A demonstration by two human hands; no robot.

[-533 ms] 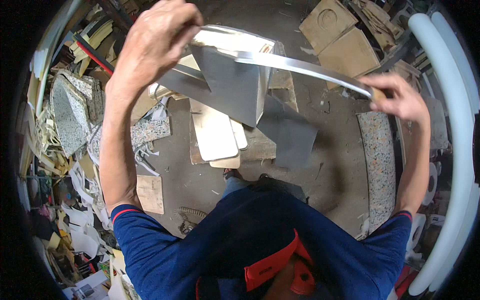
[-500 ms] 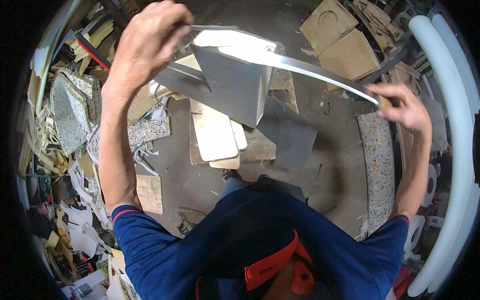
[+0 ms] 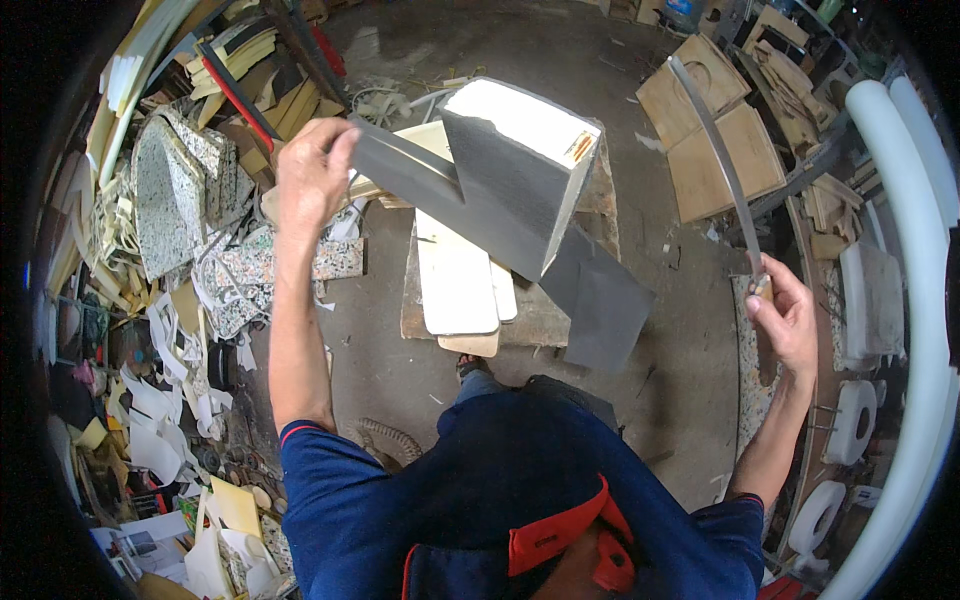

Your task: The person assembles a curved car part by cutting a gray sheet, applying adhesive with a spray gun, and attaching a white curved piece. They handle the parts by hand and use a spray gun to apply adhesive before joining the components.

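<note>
The left hand (image 3: 312,170) is closed around the upper end of a grey foam sheet (image 3: 500,225), fingers curled over its edge, holding it raised above a low wooden tabletop (image 3: 535,315). A thick block of the same foam, with a white face, stands out from the sheet near its middle. The sheet's lower end hangs past the tabletop's right edge. The right hand (image 3: 785,320) is clenched on the wooden handle of a long thin blade (image 3: 715,150), which points up and away, well apart from the foam. Pale cut boards (image 3: 455,285) lie on the tabletop beneath.

Dusty concrete floor (image 3: 560,60); scrap piles (image 3: 170,230); wooden boards (image 3: 720,130)
</note>
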